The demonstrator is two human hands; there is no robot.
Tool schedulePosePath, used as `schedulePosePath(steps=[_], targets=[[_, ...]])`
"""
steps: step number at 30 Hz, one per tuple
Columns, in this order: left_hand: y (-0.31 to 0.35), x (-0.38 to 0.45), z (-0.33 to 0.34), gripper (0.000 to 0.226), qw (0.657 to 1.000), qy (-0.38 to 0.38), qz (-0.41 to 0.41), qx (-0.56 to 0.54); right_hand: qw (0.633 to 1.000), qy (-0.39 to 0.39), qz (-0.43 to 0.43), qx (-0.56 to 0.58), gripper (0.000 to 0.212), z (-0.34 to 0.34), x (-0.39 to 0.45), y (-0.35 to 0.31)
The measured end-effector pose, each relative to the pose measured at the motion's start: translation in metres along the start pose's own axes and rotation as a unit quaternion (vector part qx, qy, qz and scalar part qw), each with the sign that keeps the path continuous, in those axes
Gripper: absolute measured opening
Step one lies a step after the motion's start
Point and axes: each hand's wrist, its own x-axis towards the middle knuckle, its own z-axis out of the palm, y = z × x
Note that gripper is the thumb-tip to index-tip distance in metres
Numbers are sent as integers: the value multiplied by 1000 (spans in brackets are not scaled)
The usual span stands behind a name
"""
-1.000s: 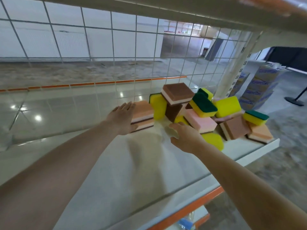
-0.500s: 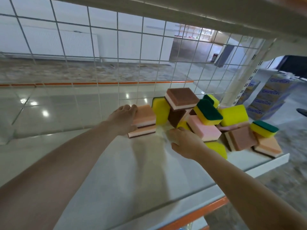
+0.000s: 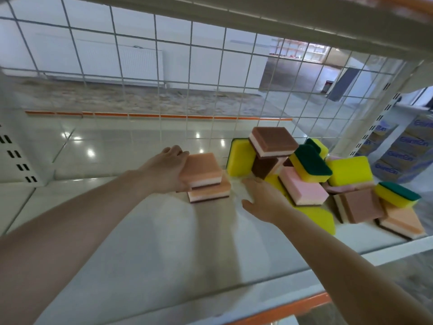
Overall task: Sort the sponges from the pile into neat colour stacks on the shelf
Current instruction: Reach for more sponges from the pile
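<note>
Two orange sponges lie stacked on the white shelf (image 3: 145, 249). My left hand (image 3: 167, 171) holds the top orange sponge (image 3: 202, 170) by its left side, above the lower orange sponge (image 3: 210, 192). To the right lies the pile: a brown sponge (image 3: 273, 140) on top, a pink sponge (image 3: 303, 190), several yellow-and-green sponges (image 3: 311, 164). My right hand (image 3: 264, 202) reaches with curled fingers at the pile's left foot, beside the pink sponge; what it touches is hidden.
A white wire grid (image 3: 192, 73) backs the shelf. An orange strip (image 3: 288, 310) edges the shelf front. At the pile's right end lie a brown sponge (image 3: 362, 205) and an orange sponge (image 3: 403, 222). Cardboard boxes (image 3: 403, 148) stand beyond the shelf's right upright.
My left hand's fingers have closed onto the side of the top orange sponge. My right hand has stayed at the foot of the pile. The camera has moved closer.
</note>
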Motion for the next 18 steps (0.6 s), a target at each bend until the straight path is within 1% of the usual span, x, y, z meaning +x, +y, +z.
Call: schedulePosePath(steps=[3,5,9,12,14,18], targets=[[-11,-14,-5,88,1000,13,-27,-2,1000,12,-28,-5,67,5,6,-13],[-18,-23,-8,89,999,18,-45,3,999,11,-42,-11,68,8,10,-21],[-28,-38,-8,91,997,19,-72,9,999,4,-52,-8,63,14,17,-33],[-32,-48,-8,91,996,28,-87,21,999,-6,-41,28,61,18,21,-40],[-35,-55,-8,90,995,31,-96,28,998,3,-30,52,60,20,22,-46],[-39,-67,-8,87,992,34,-119,41,998,8,-48,44,51,20,23,-60]])
